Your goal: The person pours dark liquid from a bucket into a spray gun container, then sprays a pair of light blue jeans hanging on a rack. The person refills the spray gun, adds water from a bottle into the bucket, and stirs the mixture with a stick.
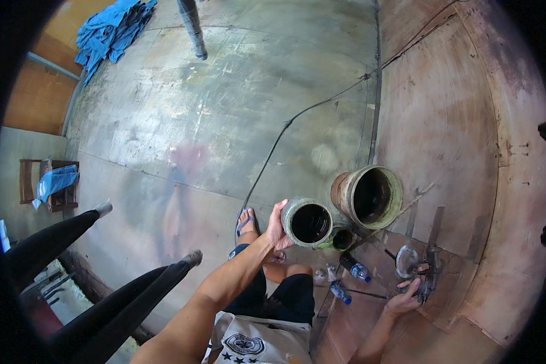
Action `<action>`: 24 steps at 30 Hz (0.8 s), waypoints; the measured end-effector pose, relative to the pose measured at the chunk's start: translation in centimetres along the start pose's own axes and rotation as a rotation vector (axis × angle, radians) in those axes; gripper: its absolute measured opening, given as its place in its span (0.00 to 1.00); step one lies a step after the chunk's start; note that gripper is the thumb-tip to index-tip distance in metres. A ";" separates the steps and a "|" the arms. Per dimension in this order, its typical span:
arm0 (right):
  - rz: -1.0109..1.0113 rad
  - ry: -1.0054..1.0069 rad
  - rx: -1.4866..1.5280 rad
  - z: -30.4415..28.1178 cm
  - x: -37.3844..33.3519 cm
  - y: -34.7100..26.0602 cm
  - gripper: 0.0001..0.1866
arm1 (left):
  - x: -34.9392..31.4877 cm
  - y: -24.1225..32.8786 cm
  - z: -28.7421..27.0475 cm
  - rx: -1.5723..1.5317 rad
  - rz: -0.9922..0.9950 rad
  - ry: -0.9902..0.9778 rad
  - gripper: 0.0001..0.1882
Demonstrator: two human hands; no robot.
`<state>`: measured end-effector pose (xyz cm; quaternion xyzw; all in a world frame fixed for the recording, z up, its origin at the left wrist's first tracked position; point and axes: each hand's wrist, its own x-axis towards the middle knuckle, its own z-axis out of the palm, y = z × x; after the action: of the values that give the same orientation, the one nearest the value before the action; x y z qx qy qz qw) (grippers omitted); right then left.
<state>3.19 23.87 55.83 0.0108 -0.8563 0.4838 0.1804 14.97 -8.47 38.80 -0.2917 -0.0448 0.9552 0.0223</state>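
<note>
My left hand (278, 227) is wrapped around the side of a grey, crusted pot (316, 244) with dark liquid inside. The pot is held in front of my knees, its mouth facing up. At the lower right, my right hand (403, 301) grips a metal spray gun (429, 278), its fingers bent around the body. A round, shiny cup (407, 261) sits beside the gun's body; whether it is attached is hard to tell. Close to the pot in my left hand stands a larger stained bucket (397, 208) with a dark inside. Below that bucket is a small greenish pot (343, 239).
Plastic bottles with blue labels (340, 294) lie near my right knee. A dark hose (280, 141) crosses the floor past my sandalled foot (247, 223). Two long black shapes with grey ends (148, 279) jut in from the left. Blue cloth (111, 31) is heaped far left, near a chair (62, 193).
</note>
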 end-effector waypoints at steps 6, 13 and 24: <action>0.040 -0.037 0.353 2.7 -1.0 -13.2 0.16 | -4.7 2.2 5.2 -0.065 0.070 -0.013 0.39; -0.074 -0.288 0.655 5.9 -1.5 -25.5 0.29 | -7.0 5.5 9.7 -0.030 0.023 0.025 0.39; -0.092 -0.711 0.702 17.6 -0.4 -31.1 0.22 | -9.5 10.8 17.6 -0.136 0.057 -0.071 0.38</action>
<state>4.34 -7.42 73.14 0.2726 -0.6488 0.7009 -0.1161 12.85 -21.10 57.52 -0.2598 -0.1022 0.9599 -0.0264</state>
